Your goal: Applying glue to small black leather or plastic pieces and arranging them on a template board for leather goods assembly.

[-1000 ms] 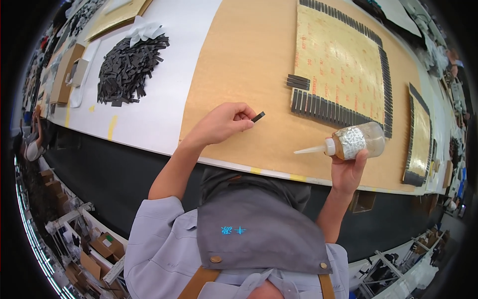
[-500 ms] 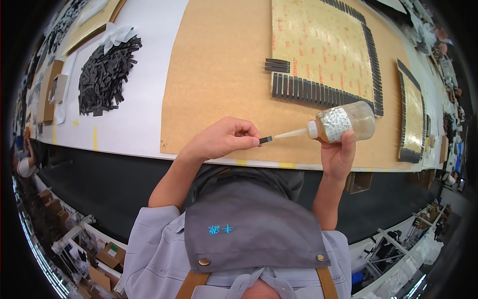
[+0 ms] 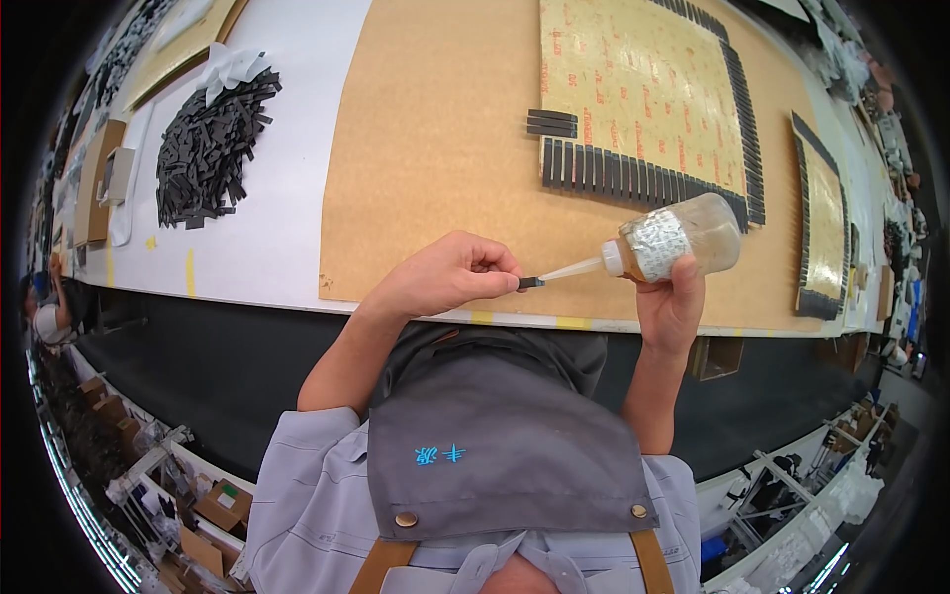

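The white bench (image 3: 297,148) carried a tan cork sheet (image 3: 445,139). A heap of black strips (image 3: 203,148) lay on its left. Cardboard pieces (image 3: 94,183) sat beyond the heap.

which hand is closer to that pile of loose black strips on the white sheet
Left. The left hand pinches a small black strip right of the pile of black strips; the right hand, holding the glue bottle, is farther right.

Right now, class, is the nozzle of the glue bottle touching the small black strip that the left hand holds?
Yes: the glue bottle in the right hand has its nozzle tip against the small black strip pinched by the left hand.
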Demonstrator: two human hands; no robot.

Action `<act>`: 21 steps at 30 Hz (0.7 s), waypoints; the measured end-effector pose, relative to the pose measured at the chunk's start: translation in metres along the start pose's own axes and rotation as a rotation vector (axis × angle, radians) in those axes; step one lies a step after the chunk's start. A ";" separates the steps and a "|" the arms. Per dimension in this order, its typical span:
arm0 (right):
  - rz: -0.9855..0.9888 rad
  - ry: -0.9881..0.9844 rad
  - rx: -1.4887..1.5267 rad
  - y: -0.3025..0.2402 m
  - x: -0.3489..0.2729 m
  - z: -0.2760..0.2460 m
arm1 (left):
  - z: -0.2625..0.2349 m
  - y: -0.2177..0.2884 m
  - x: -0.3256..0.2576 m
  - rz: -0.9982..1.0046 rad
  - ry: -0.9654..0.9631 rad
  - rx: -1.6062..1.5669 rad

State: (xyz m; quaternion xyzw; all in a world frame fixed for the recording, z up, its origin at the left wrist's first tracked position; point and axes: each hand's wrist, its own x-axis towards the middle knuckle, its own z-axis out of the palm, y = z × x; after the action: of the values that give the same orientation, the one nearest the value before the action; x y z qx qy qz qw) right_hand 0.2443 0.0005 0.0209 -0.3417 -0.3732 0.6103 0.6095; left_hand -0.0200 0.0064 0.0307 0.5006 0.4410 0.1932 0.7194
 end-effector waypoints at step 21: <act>0.020 0.010 -0.033 0.000 -0.002 0.003 | 0.003 0.000 -0.001 -0.012 0.008 0.014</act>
State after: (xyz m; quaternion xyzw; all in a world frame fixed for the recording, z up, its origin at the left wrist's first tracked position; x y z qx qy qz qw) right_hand 0.2419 -0.0018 0.0221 -0.3584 -0.3769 0.6084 0.5995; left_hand -0.0183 0.0042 0.0313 0.5021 0.4481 0.1880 0.7154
